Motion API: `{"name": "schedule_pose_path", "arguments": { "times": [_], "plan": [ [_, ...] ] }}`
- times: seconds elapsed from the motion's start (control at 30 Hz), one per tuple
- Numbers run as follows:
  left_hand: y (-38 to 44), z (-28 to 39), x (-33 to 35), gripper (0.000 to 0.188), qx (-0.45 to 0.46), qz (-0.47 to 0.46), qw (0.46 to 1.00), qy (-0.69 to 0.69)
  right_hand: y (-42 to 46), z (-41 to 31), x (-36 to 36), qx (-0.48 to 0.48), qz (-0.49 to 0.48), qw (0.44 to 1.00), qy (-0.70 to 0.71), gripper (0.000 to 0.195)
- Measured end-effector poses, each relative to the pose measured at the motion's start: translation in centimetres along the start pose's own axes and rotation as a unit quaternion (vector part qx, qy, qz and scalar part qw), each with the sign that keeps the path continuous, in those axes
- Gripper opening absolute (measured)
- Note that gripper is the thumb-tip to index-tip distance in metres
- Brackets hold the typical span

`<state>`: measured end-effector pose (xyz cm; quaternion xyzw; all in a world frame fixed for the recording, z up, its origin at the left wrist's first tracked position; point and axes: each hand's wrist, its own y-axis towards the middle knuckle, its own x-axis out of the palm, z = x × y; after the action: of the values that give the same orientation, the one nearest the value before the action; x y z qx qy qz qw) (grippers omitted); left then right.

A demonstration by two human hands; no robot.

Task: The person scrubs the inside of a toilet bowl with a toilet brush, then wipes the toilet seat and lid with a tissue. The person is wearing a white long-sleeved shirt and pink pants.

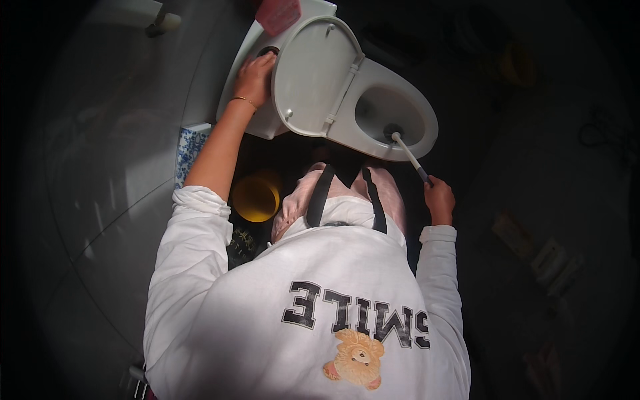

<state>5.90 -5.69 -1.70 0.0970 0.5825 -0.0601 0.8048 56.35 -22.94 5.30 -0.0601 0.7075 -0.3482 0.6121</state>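
Note:
My right hand (440,199) grips the handle of a toilet brush (411,157). The brush's dark head rests inside the bowl of a white toilet (427,117), against the near wall of the bowl. The toilet's lid (315,75) is raised and leans back towards the cistern (267,117). My left hand (256,77) lies on top of the cistern, its fingertips at a round dark flush button (268,51). It holds nothing that I can see; the raised lid stands close beside its fingers.
A pink plastic container (278,15) stands on the cistern. A yellow bucket or bin (256,197) is on the floor by my legs. Beside the cistern is a blue-and-white patterned box (190,150). A tiled wall (115,165) runs along the left. Dim objects lie in shadow at the right.

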Motion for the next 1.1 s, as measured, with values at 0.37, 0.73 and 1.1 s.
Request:
{"name": "schedule_pose_path", "arguments": {
  "times": [0.37, 0.73, 1.1],
  "plan": [
    [-8.3, 2.2, -3.4, 0.060, -0.114, 0.114, 0.987, -0.018, 6.9, 0.6, 4.7, -0.129, -0.090, 0.984, -0.082, 0.031],
    [-21.1, 8.6, 2.1, 0.055, -0.242, 0.059, 0.955, -0.162, 15.1, -7.9, 11.3, -0.212, -0.042, 0.972, -0.096, 0.029],
    [-24.7, 20.0, 10.2, 0.054, -0.195, -0.081, 0.939, -0.271, 17.0, -4.9, 15.8, -0.208, -0.055, 0.972, -0.092, 0.032]
  ]
}}
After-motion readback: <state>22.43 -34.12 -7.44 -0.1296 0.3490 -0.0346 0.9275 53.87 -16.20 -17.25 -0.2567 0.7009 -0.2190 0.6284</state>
